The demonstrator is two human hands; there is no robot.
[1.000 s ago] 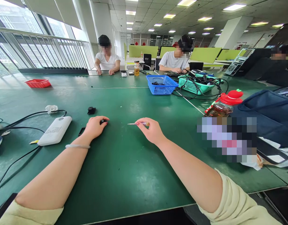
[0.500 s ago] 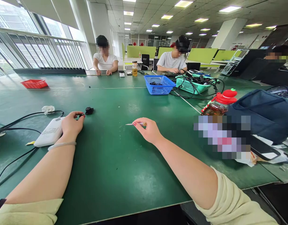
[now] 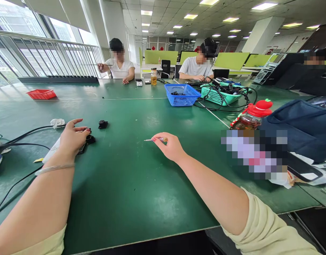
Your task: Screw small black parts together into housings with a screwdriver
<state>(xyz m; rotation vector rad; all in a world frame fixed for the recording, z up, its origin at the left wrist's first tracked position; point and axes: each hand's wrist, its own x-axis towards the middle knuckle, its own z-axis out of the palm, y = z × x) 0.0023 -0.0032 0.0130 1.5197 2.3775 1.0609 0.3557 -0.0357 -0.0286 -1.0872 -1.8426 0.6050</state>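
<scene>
My left hand is closed at the fingertips on a small black part, whose exact kind I cannot make out. Under that hand and wrist lies a white power bank, mostly covered. Just beyond the fingers sits another small black piece on the green table. In my right hand is a slim screwdriver, pinched between thumb and fingers. Its thin shaft points left, over the table.
Black cables and a crumpled tissue lie at the left. Farther back are a red tray, a blue basket and a green basket with cables. A red-lidded bottle and dark bag stand right. Two people sit opposite.
My left hand has shifted left and nearer, over the power bank, with a black part at its fingertips. The right hand stays put with the screwdriver. One person opposite has raised a hand.
</scene>
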